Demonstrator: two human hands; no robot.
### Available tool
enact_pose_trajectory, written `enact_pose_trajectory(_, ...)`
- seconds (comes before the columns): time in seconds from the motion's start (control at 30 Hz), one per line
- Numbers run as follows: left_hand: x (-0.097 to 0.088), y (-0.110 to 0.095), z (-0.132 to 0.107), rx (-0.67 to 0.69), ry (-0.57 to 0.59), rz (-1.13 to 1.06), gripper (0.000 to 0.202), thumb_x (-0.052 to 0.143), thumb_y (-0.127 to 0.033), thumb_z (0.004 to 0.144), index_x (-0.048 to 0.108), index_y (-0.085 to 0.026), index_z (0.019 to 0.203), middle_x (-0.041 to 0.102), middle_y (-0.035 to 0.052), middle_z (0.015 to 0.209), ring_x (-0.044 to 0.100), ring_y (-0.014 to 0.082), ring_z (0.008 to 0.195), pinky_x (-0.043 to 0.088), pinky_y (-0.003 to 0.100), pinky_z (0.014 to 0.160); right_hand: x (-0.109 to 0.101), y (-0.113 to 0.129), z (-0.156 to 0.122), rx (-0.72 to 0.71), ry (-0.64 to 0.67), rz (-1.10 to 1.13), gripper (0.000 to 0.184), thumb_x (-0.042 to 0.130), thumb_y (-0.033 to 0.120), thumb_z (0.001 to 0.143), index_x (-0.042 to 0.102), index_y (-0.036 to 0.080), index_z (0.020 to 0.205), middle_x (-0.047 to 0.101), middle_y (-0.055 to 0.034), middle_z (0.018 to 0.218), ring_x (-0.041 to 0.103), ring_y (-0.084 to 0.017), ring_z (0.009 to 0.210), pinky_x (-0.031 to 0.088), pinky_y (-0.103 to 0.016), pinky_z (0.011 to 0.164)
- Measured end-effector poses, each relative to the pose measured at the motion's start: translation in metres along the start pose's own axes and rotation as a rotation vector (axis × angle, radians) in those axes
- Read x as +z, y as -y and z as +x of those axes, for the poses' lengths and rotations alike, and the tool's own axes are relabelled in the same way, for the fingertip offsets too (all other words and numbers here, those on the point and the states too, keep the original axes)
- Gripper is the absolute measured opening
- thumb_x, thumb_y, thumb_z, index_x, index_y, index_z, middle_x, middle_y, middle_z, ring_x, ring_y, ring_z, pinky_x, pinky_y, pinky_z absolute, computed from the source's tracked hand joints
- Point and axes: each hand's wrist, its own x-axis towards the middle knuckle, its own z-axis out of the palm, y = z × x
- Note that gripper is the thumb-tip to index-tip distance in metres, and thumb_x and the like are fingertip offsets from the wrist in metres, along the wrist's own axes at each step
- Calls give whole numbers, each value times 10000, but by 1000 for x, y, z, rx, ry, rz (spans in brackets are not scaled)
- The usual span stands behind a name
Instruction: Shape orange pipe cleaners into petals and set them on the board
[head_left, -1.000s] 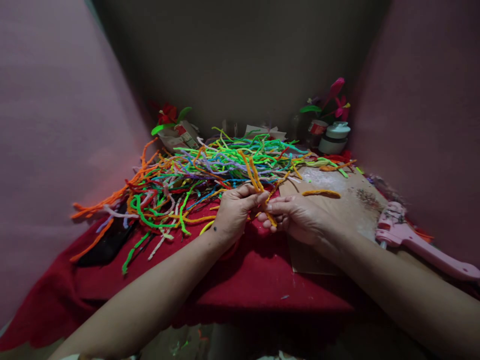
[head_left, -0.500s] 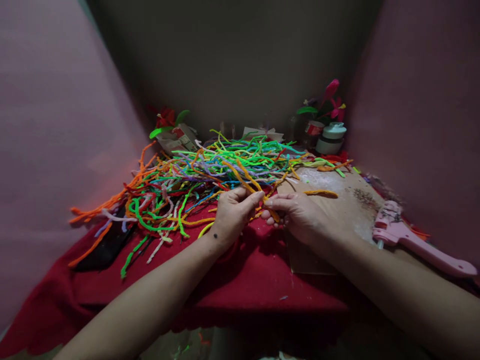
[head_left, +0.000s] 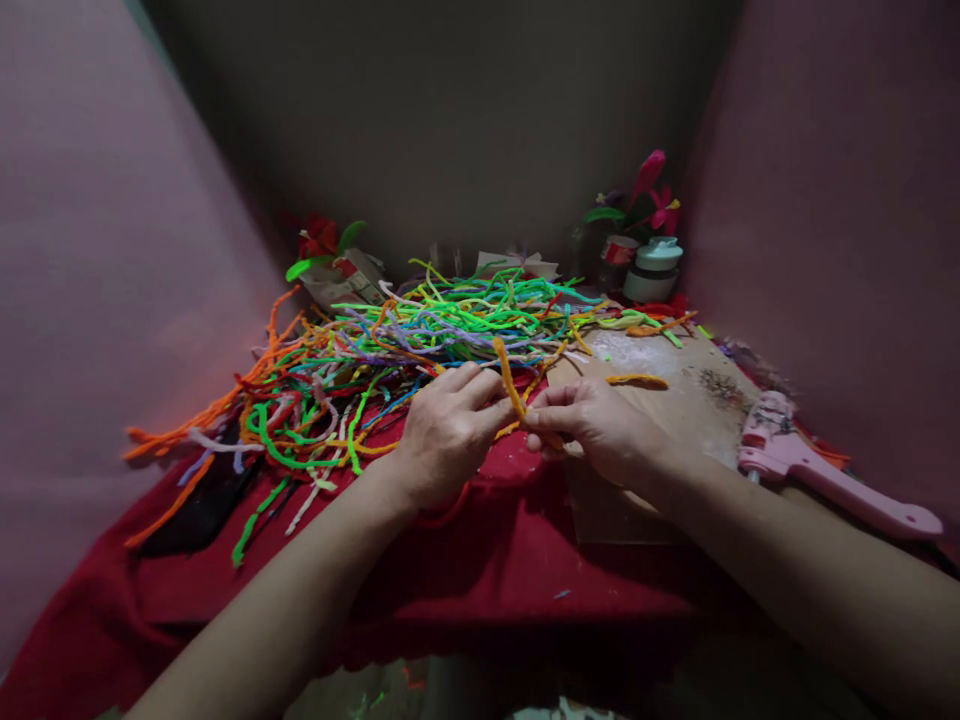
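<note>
An orange pipe cleaner sticks up between the two hands, over the middle of the red-covered tabletop. The left hand pinches it, thumb and fingers closed. The right hand is clamped on its lower end. A pile of coloured pipe cleaners sprawls at 11 o'clock. A cardboard sheet lies at 3 o'clock, with a pink glue gun beyond it. At 1 o'clock stands a white-lidded jar, its contents hidden, with flowers behind.
</note>
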Motion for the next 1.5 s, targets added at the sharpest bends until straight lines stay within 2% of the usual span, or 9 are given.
enact_pose_trajectory(0.2, -9, -2, 2, 10, 121, -43, 231, 427, -245, 876, 622, -177, 772, 594, 50, 755, 470, 152, 705, 329, 278, 631, -4, -1, 0, -63, 127, -141, 160, 621, 227, 664, 586, 143, 532, 554, 5, 470, 430, -73, 419, 304, -226, 438)
enact_pose_trajectory(0.53, -19, -1, 4, -328, 178, -809, 161, 535, -267, 812, 667, -179, 780, 622, 48, 720, 546, 130, 652, 410, 223, 640, -3, -1, -4, -116, 262, -108, 135, 615, 245, 692, 582, 153, 598, 542, 21, 517, 439, -78, 467, 329, -230, 484)
enact_pose_trajectory(0.83, -20, -5, 5, -418, 195, -789, 102, 591, -218, 743, 677, -189, 790, 631, 36, 734, 556, 130, 667, 416, 211, 655, -1, -1, -6, -133, 198, -145, 168, 609, 274, 689, 552, 161, 578, 520, 25, 502, 438, -83, 466, 340, -230, 487)
enact_pose_trajectory(0.97, -20, -10, 6, -665, 228, -968, 92, 606, -214, 703, 675, -154, 714, 602, 22, 626, 522, 116, 564, 397, 205, 554, 2, -3, -11, -423, 84, -488, 146, 532, 212, 741, 560, 169, 604, 491, 24, 518, 424, -89, 492, 319, -234, 497)
enact_pose_trajectory(1.1, -10, -9, 6, -1114, 375, -1520, 116, 611, -213, 641, 590, -130, 563, 448, -27, 435, 359, 59, 353, 269, 177, 345, 6, -7, -19, -864, -85, -994, 185, 460, 141, 767, 583, 159, 630, 539, -33, 574, 442, -125, 549, 321, -274, 546)
enact_pose_trajectory(1.23, 1, -5, 4, -1207, 567, -2017, 207, 590, -218, 585, 477, -137, 432, 355, -42, 377, 271, 40, 296, 246, 174, 282, 7, -8, -23, -1067, -102, -1242, 235, 430, 144, 809, 609, 169, 658, 578, -65, 596, 451, -155, 580, 318, -313, 581)
enact_pose_trajectory(1.33, -4, -4, 4, -1159, 451, -1869, 197, 610, -258, 665, 558, -118, 536, 448, -17, 443, 367, 55, 333, 333, 188, 331, 6, -5, -23, -1012, -144, -1092, 203, 454, 153, 802, 608, 169, 671, 587, -57, 617, 478, -148, 587, 348, -299, 583)
enact_pose_trajectory(1.43, -14, -5, 5, -1002, 91, -1444, 192, 612, -315, 743, 618, -133, 682, 550, 7, 569, 493, 82, 461, 408, 197, 446, 4, 2, -21, -764, -191, -691, 144, 502, 161, 783, 598, 170, 677, 564, -16, 599, 480, -117, 555, 363, -254, 538)
enact_pose_trajectory(1.5, -19, -7, 6, -788, -103, -1154, 137, 638, -292, 736, 646, -156, 757, 597, 28, 714, 560, 113, 636, 455, 217, 586, 2, 6, -18, -579, -136, -418, 124, 533, 182, 770, 594, 171, 663, 550, 6, 582, 476, -103, 538, 364, -235, 516)
